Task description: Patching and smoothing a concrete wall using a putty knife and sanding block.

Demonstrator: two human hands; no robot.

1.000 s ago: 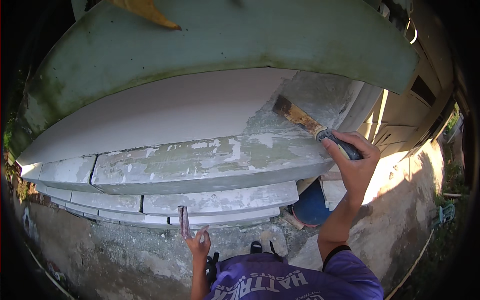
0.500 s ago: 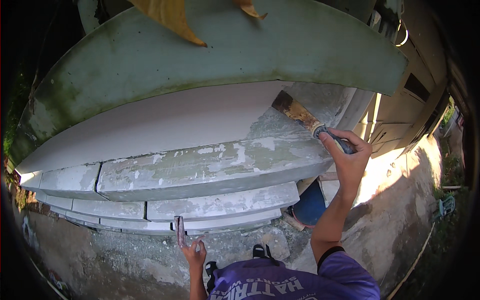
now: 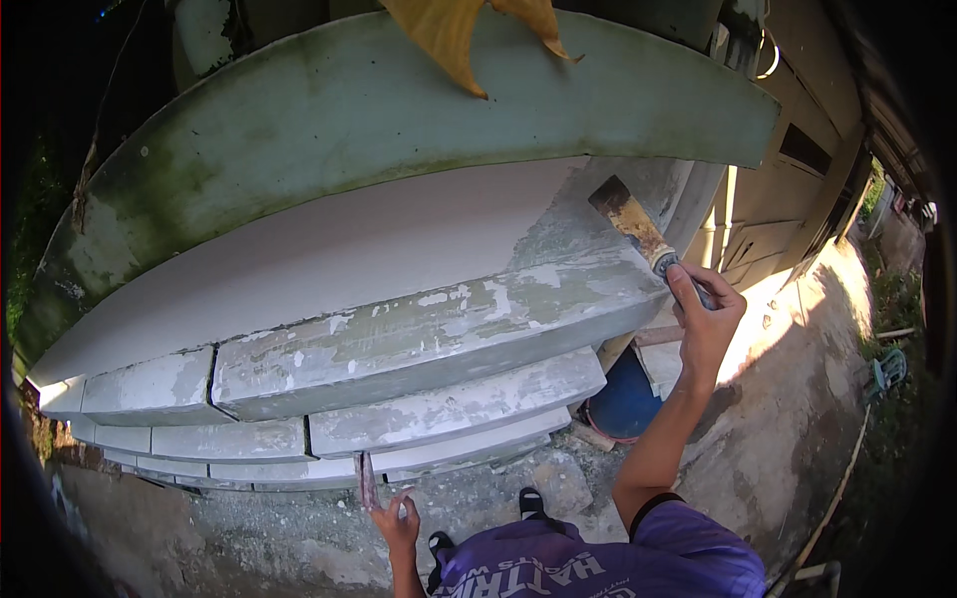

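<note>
My right hand (image 3: 710, 311) is closed round the handle of a putty knife (image 3: 633, 221). Its wide, stained blade points up and left, in front of the bare grey patch (image 3: 573, 214) at the right end of a white-coated wall panel (image 3: 419, 224). Whether the blade touches the panel I cannot tell. Lower down, my left hand (image 3: 401, 520) grips a narrow, whitish-stained flat tool (image 3: 366, 481), held upright by the stepped ledges. Its exact kind is unclear. Patchy white and grey coating covers the upper ledge (image 3: 429, 324), just below the panel.
A curved green, mossy slab (image 3: 419, 110) overhangs the panel, with a dry yellow leaf (image 3: 439, 40) hanging before it. Under the ledges' right end sits a blue container (image 3: 625, 399). Stained concrete floor (image 3: 788, 439) lies around my feet. A beige wall (image 3: 788, 199) stands at right.
The putty knife has moved right along the panel, away from the white coat's edge and over the grey patch. My left hand still holds its tool; the whole view has shifted slightly.
</note>
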